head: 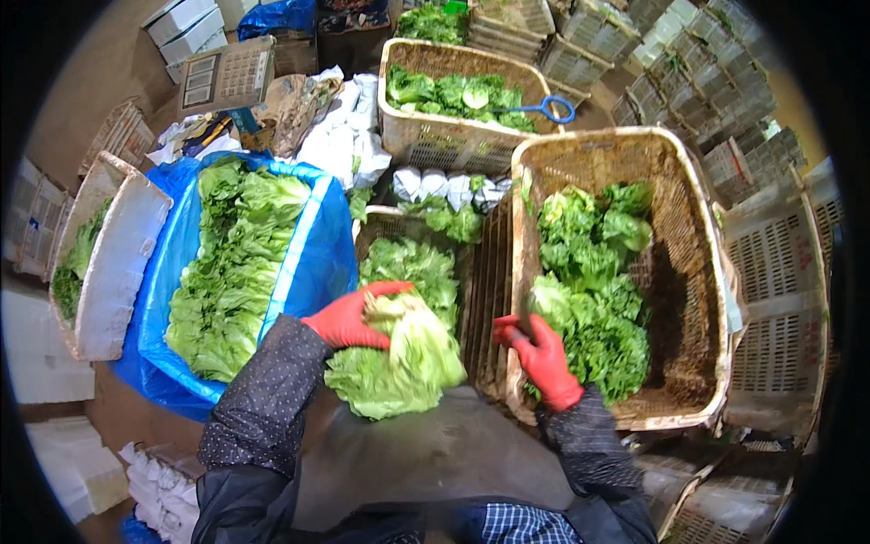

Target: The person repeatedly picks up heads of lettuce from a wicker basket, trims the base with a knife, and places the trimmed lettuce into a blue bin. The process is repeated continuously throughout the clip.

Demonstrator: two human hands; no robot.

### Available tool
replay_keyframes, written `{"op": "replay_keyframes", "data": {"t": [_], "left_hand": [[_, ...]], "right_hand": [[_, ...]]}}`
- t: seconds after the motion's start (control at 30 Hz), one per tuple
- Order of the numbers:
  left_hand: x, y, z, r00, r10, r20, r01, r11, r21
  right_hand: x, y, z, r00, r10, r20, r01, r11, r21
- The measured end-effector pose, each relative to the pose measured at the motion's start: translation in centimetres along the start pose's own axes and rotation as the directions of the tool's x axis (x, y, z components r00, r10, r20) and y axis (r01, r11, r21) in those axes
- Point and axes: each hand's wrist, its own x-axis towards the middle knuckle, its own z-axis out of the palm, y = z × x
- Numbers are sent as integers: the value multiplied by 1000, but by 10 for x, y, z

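My left hand (346, 319), in a red glove, grips a head of leafy green lettuce (404, 374) near its pale stem end, above my dark apron (435, 449). In my red-gloved right hand (549, 367) is a narrow dark tool (525, 314), apparently a knife; its blade is blurred. That hand is at the near left rim of a dirty plastic crate (715, 285) holding loose lettuces (598, 299). Beyond the held head, more lettuce (411, 265) lies in a middle crate. On the left, rows of lettuce (238, 285) fill a box lined with a blue plastic bag (319, 248).
A crate of lettuce (455, 141) with a blue-handled tool (556, 109) across its rim stands at the back. A scale display with keypad (228, 75) rises at back left. Far left is a white foam box (126, 272). Stacked crates (768, 299) line the right.
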Motion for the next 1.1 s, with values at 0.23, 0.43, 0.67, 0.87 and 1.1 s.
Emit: {"op": "replay_keyframes", "data": {"t": [0.23,0.43,0.67,0.87,1.1], "left_hand": [[-20,-12,53,981,-27,-191,36,998,43],[-27,9,75,924,14,-382,121,938,325],[-4,33,80,740,443,-506,141,634,761],[24,34,78,727,502,-468,230,464,856],[33,12,67,840,264,-473,-389,902,-187]], "right_hand": [[11,-85,23,711,-342,614,702,301,-645],[27,-18,12,812,-276,515,584,364,-726],[24,-42,15,999,-50,3,47,917,-395],[49,-17,23,997,-34,-63,6,919,-395],[16,26,15,999,11,33,-15,992,122]]}}
